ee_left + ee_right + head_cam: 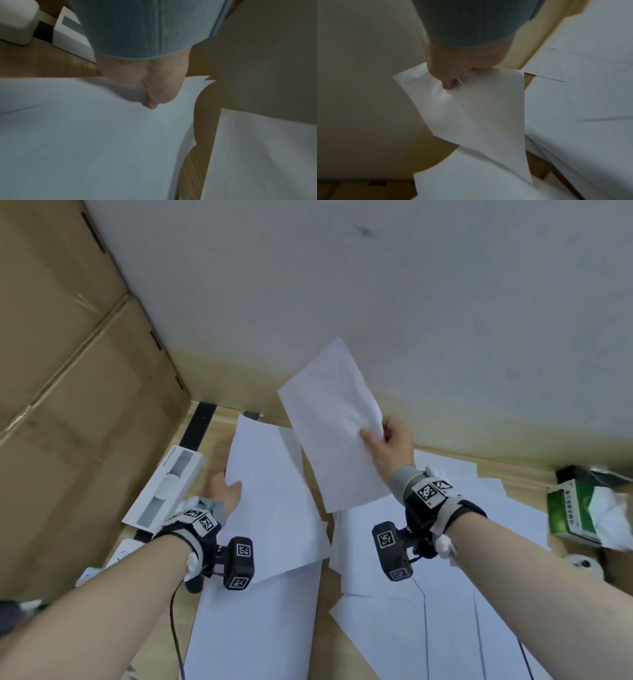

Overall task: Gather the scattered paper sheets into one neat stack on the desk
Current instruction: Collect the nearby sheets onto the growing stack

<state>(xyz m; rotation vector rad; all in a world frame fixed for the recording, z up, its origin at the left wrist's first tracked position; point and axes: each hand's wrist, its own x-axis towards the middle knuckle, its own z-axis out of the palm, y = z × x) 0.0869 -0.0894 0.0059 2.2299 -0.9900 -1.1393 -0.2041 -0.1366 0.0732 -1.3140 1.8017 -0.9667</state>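
Cardboard boxes (68,364) wall off my left side, and a white carton (164,484) lies just beside my left hand (224,491), narrowing that flank. Ahead, the pale wall (411,302) closes the far edge of the worktop (219,436). On my right, a green tissue box (575,511) stands near the edge, past my right hand (387,445). Between my hands, a bare strip of wood runs toward me, flanked by loose sheets (445,628) lying flat.

An office or storeroom corner: wooden desk (219,436), stacked cardboard boxes (68,354), plain white wall (376,285)
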